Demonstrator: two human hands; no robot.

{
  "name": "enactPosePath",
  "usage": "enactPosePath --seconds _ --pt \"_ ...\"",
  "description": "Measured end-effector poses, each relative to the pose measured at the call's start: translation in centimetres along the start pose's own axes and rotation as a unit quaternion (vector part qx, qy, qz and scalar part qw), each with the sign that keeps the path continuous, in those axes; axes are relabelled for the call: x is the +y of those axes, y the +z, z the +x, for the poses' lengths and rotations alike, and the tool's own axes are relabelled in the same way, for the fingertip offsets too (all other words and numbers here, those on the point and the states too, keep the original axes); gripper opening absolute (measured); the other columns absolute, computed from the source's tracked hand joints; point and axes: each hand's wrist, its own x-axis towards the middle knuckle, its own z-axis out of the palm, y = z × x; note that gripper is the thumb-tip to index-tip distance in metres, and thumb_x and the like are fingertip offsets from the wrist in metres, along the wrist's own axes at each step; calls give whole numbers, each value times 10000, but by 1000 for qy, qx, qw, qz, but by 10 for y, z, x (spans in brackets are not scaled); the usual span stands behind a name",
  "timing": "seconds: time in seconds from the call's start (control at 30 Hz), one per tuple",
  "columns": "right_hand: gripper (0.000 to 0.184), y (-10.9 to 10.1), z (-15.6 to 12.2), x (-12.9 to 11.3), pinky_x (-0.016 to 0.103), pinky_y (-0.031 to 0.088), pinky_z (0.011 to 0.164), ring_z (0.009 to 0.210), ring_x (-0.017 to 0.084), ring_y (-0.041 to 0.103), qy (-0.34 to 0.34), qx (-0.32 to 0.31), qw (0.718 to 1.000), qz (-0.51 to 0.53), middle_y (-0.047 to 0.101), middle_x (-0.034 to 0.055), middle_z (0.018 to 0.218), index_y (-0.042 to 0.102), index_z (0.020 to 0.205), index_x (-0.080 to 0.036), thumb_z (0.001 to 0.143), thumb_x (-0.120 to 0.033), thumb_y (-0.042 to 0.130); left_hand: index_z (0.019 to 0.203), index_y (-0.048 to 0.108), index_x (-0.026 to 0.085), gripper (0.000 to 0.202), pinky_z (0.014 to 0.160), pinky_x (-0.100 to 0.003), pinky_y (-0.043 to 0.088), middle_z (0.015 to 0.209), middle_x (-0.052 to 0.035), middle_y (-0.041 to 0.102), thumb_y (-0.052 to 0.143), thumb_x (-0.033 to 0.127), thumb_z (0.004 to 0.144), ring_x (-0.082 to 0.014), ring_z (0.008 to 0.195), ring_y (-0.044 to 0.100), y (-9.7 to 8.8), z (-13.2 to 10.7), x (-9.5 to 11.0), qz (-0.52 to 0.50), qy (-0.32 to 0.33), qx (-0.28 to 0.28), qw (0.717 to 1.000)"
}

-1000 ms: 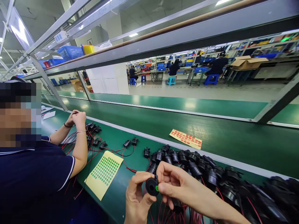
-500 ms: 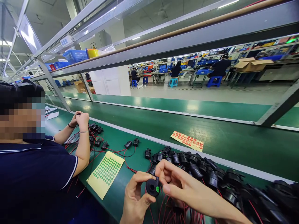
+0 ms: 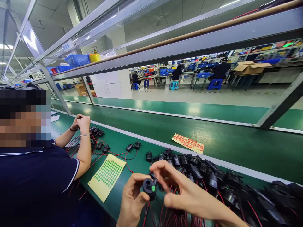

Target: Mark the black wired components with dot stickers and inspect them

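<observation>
My left hand (image 3: 133,195) grips a small black pump (image 3: 147,189) between thumb and fingers. The pump's round end, with a hole in its middle, faces me and bears a green dot sticker (image 3: 153,188). Its short side spout points up and to the right. My right hand (image 3: 175,186) is just right of the pump, thumb and fingers apart. Its index fingertip is close to the spout; whether it touches I cannot tell. Several more black pumps (image 3: 195,171) lie heaped behind and to the right of my hands. Red and black wires (image 3: 175,217) hang below.
A sheet of green dot stickers (image 3: 107,176) lies on the green bench (image 3: 132,160) to the left. A sheet of red stickers (image 3: 188,142) is beyond the white strip. At left a co-worker (image 3: 35,176) handles something small near other wired pumps (image 3: 99,145). A shelf rail (image 3: 165,52) crosses above.
My left hand has shifted slightly left with the pump, and its face has tilted up to show more of the body. My right hand's thumb and fingers have spread away from the pump.
</observation>
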Motion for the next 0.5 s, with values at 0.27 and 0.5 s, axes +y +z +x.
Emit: enactPosePath --seconds 0.27,0.5 --pt "313 -35 16 -81 286 462 840 955 184 563 -159 79 944 -278 587 43 1043 658 1106 -232 933 -492 671 1235 537 254 626 698 -212 493 1037 -22 654 715 643 778 -106 754 621 25 37 77 -7 -36 -135 990" --pt "545 -122 1 -19 276 397 608 694 184 553 150 165 883 -414 607 3 735 612 766 -209 924 -699 434 1101 696 279 411 475 -217 461 799 -13 725 686 595 838 -99 517 594 -8 -33 9 190 -64 -195 960"
